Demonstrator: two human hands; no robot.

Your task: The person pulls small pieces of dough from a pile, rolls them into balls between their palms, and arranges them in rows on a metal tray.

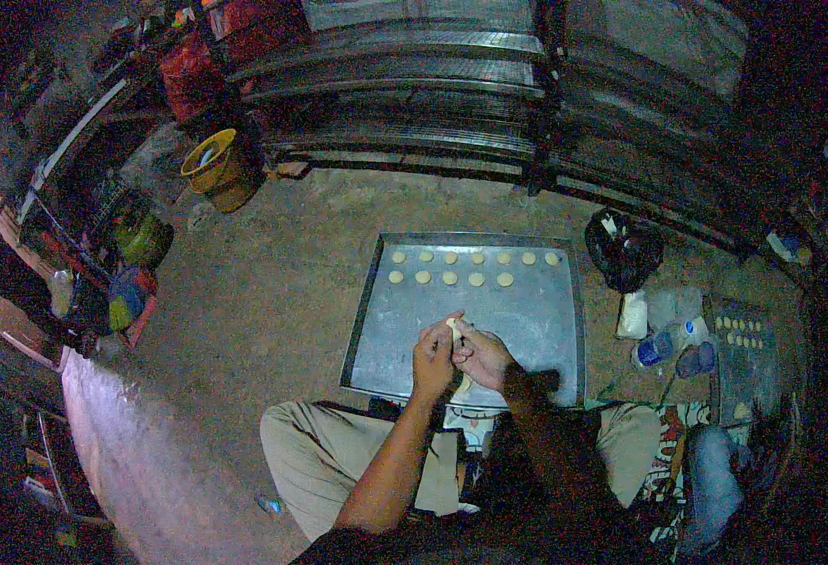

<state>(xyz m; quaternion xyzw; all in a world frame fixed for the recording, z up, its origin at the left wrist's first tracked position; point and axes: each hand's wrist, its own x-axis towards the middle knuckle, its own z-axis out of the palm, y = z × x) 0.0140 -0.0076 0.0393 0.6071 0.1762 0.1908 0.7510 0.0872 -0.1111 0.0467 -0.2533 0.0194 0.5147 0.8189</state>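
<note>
Both hands (431, 359) are pinching pale dough (453, 327) above a metal tray (386, 325); beyond them, dim floor (339, 207) is stretching toward a slatted rack (395, 89).

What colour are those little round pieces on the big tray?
The round pieces are pale yellow; the head view shows them best.

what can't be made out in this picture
- Head view, pale dough: partly covered by the left hand and right hand.
- Head view, large tray: near edge partly hidden by the forearms.
- Head view, black bag: contents hidden by the bag itself.
- Head view, second tray: right side lost in darkness.
</note>
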